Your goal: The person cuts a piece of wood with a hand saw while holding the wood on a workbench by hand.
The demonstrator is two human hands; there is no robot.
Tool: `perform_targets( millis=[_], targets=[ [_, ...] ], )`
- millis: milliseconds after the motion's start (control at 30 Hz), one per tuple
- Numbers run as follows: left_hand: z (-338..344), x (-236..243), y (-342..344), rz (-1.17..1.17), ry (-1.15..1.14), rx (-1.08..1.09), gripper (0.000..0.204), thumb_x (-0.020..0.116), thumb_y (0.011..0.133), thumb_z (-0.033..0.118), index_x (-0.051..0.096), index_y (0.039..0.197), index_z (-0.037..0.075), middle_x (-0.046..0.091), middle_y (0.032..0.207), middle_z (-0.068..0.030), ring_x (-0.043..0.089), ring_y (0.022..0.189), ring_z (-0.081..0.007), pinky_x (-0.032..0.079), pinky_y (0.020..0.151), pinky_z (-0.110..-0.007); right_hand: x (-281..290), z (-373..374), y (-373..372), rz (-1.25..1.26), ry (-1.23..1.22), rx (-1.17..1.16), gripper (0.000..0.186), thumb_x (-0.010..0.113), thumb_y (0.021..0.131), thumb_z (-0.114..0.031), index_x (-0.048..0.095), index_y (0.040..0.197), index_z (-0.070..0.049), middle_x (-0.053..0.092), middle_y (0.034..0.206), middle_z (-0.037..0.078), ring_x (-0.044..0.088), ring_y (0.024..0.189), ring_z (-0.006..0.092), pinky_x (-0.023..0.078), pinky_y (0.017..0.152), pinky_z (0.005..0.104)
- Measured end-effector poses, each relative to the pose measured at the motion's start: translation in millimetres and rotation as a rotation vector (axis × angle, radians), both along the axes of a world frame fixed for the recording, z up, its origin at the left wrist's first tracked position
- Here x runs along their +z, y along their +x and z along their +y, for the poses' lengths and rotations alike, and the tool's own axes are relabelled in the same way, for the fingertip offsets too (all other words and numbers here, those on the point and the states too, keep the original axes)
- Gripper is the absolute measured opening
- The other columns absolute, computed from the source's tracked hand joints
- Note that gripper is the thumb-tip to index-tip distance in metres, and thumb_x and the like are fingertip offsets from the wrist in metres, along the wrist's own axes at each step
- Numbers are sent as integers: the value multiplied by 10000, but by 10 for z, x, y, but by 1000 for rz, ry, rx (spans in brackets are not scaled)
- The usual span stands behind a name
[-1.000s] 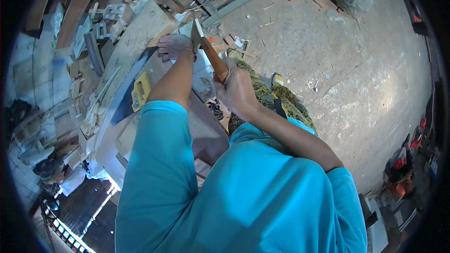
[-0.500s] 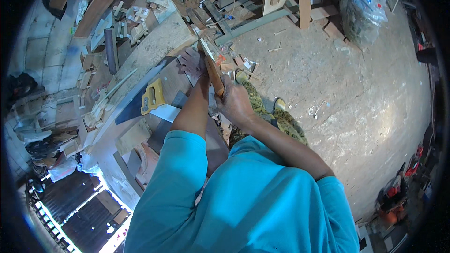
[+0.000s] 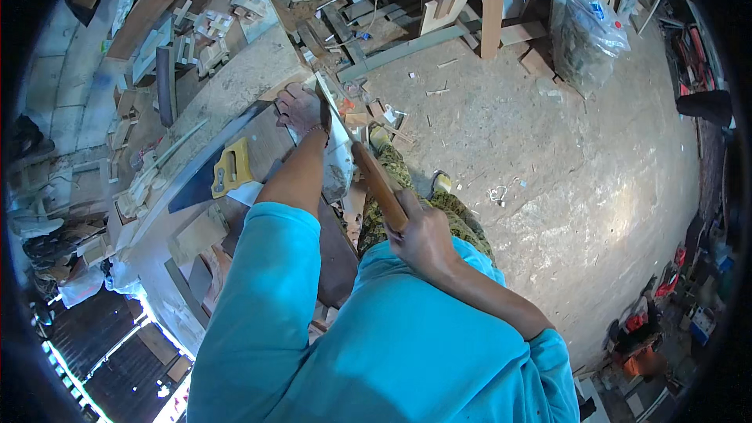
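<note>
At the bench edge, my left hand (image 3: 299,108) presses down on a brown board (image 3: 270,135), its fingers bent and apart. My right hand (image 3: 423,239), close to my belly, is wrapped round the rear of a long wooden handle. That handle belongs to what looks like a pull saw (image 3: 380,188); its thin pale blade runs forward along the bench edge, just right of my left hand. Whether the blade touches wood cannot be made out. Left of my left forearm lies a handsaw with a yellow handle (image 3: 230,168), its blade partly hidden by my arm.
Wood offcuts (image 3: 213,55) crowd the far left of the bench (image 3: 235,70). Planks (image 3: 492,8) lean at the back, beside a clear plastic bag (image 3: 589,39) standing on the floor (image 3: 540,180). My feet are below, right of the bench. Tools (image 3: 638,337) lie at the right.
My right hand has drawn the saw back toward my belly, away from my left hand, and more of the blade shows. My left hand stays at the bench edge. The whole view has shifted slightly.
</note>
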State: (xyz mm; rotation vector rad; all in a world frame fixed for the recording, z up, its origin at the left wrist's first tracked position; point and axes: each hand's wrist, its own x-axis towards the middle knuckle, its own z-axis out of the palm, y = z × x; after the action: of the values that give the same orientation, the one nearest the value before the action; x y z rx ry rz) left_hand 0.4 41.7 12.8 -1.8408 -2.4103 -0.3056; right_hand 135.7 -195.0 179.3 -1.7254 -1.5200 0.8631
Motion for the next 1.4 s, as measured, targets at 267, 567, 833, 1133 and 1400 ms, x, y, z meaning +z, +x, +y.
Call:
perform_targets(
  millis=[267, 567, 833, 1133, 1400],
  targets=[
    [71, -223, 7, -50, 30, 15, 211, 455, 807, 263, 450, 942, 101, 456, 956, -110, 468, 957, -291, 368, 777, -475, -177, 409, -116, -44, -71, -52, 519, 654, 614, -108, 438, 1083, -45, 562, 609, 188, 564, 554, 372, 468, 512, 429],
    [73, -125, 72, 45, 86, 11, 232, 430, 825, 288, 439, 953, 95, 448, 998, -126, 468, 952, -294, 377, 777, -459, -219, 387, -126, -79, -80, 4, 583, 671, 588, -111, 424, 1113, -51, 582, 650, 186, 587, 586, 350, 472, 513, 429],
    [81, -131, 67, 64, 31, 76, 253, 421, 829, 307, 441, 964, 94, 452, 1005, -128, 474, 945, -294, 386, 761, -456, 102, -52, 158, -9, -218, 24, 395, 667, 593, -114, 442, 904, -23, 596, 676, 180, 599, 643, 343, 481, 531, 416],
    [251, -623, -203, 97, 136, -6, 223, 441, 809, 298, 458, 906, 98, 474, 909, -108, 505, 875, -300, 416, 704, -459, -435, 643, -106, 10, -80, -41, 477, 644, 629, -114, 458, 1062, -39, 583, 664, 205, 584, 608, 369, 473, 531, 440],
    [117, -442, -72, 175, 203, 19, 224, 454, 793, 301, 457, 902, 105, 469, 901, -101, 498, 869, -290, 413, 696, -440, -156, 265, 37, 20, -104, -31, 395, 630, 646, -126, 461, 991, -36, 588, 671, 194, 591, 607, 356, 470, 519, 428]
  ],
)
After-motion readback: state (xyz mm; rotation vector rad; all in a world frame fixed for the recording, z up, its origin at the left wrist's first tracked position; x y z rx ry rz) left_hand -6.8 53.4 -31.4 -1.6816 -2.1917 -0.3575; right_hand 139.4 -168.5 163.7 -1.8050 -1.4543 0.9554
